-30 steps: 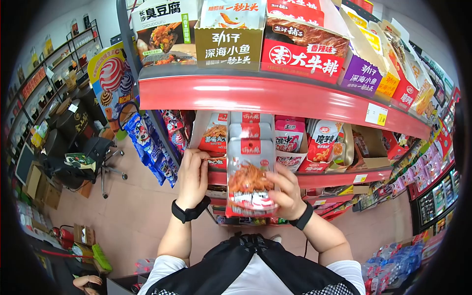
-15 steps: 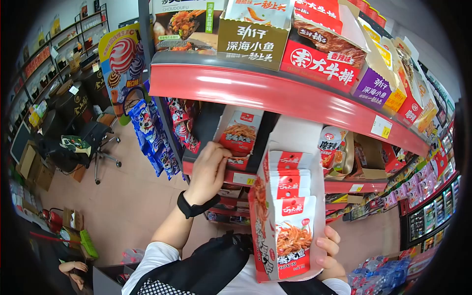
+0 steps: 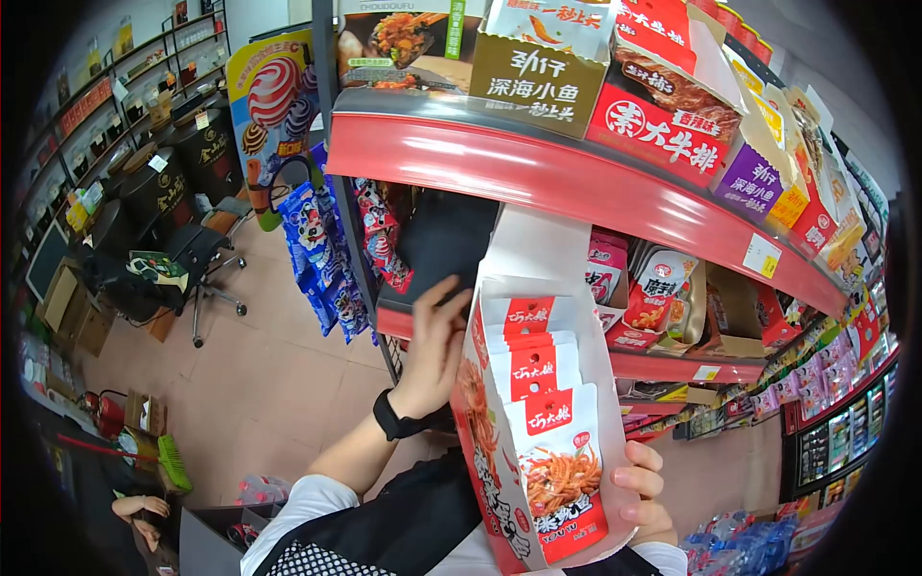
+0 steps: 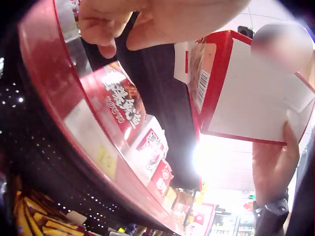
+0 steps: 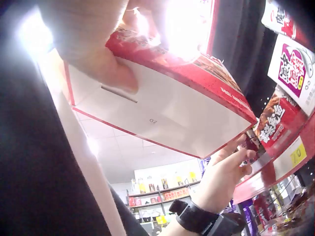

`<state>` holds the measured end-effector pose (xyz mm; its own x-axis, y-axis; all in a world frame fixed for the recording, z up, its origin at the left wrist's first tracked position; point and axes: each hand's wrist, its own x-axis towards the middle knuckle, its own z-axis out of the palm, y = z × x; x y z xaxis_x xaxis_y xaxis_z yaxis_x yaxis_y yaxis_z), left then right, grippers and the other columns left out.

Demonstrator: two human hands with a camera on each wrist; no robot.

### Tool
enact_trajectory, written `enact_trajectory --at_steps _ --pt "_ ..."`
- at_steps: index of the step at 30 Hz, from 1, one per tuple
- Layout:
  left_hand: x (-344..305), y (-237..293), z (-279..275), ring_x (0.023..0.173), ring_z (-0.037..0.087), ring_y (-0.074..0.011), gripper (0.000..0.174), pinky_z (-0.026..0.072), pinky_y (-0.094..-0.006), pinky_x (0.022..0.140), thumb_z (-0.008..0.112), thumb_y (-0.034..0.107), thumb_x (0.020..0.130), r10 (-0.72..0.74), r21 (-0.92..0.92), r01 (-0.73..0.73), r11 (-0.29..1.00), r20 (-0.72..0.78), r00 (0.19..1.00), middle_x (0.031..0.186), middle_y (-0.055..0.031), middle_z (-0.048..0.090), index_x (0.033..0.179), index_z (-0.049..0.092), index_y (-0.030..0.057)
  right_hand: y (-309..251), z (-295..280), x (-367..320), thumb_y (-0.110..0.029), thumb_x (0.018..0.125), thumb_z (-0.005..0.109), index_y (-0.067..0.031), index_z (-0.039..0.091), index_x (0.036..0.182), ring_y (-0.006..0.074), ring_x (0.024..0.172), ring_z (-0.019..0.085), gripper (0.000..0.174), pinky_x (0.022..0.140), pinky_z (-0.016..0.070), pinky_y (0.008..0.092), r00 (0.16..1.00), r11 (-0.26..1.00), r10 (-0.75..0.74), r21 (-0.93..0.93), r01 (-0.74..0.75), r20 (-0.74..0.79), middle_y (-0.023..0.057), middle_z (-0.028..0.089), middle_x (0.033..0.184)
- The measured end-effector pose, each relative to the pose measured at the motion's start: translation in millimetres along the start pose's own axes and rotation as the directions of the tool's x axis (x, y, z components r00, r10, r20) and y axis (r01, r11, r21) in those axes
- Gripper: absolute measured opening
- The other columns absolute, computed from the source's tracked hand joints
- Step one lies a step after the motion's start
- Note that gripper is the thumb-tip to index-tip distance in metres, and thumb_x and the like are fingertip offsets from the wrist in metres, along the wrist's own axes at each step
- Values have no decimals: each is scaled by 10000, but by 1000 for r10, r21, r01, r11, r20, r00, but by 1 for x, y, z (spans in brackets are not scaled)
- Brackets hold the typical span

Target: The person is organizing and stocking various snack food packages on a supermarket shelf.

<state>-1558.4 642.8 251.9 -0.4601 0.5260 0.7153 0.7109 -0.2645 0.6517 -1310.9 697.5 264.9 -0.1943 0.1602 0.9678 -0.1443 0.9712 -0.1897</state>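
Note:
An upright-flapped carton of red-and-white snack pouches is tilted toward the head camera. My right hand grips its right side; in the right wrist view the thumb of this hand presses on the white underside. My left hand is just left of the carton, fingers loosely bent and nothing held. In the left wrist view, the left hand hovers near a red carton on the shelf; that carton is hidden in the head view.
Above runs a red shelf edge with snack boxes on it. Other cartons stand on the lower shelf to the right. Blue hanging packets are at the left, with a wheeled chair farther off.
My left hand has come away from the shelved carton it was touching. The held carton, earlier lifted off the shelf by my right hand, now sits farther left against the shelf.

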Motion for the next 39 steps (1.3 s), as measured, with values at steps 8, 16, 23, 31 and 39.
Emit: enact_trajectory --at_steps 8,16,23,31,39 --pt "-41 -11 -41 906 483 -134 431 429 -260 831 457 -86 876 -77 43 91 995 -255 964 1387 -141 388 1295 460 17 30 62 26 -207 969 519 -109 421 1198 423 1152 537 268 960 498 461 973 859 -232 465 212 -16 212 576 1199" --pt "-56 -3 -55 864 519 -108 446 448 -273 842 468 -58 894 -118 -97 96 991 -262 958 1394 -146 391 1330 418 21 30 93 66 -81 785 702 -112 437 1054 424 1175 535 379 937 526 459 922 919 -287 346 189 260 181 557 1233" --pt "-54 8 -62 1107 517 -202 350 411 -335 962 411 142 983 -67 -144 46 989 -144 987 1342 -178 455 1291 459 -18 43 130 72 -197 659 846 -101 405 1216 439 1243 473 717 1011 410 546 949 968 -144 241 76 281 197 489 1316" --pt "-37 -5 -55 1161 458 -362 479 348 -429 1019 505 6 864 -151 131 165 978 -112 982 1315 -207 493 1335 430 -39 41 128 87 -367 727 783 -54 381 1351 370 1390 301 805 1065 31 720 824 999 33 -47 -8 566 189 364 1439" --pt "-17 -16 -38 1200 430 -357 526 357 -421 1010 488 -39 845 -107 291 156 944 -176 978 1290 -203 450 1366 421 -10 57 149 81 -222 780 719 -75 607 1038 306 1275 431 317 1052 6 748 842 990 -11 -113 85 540 85 539 1177"
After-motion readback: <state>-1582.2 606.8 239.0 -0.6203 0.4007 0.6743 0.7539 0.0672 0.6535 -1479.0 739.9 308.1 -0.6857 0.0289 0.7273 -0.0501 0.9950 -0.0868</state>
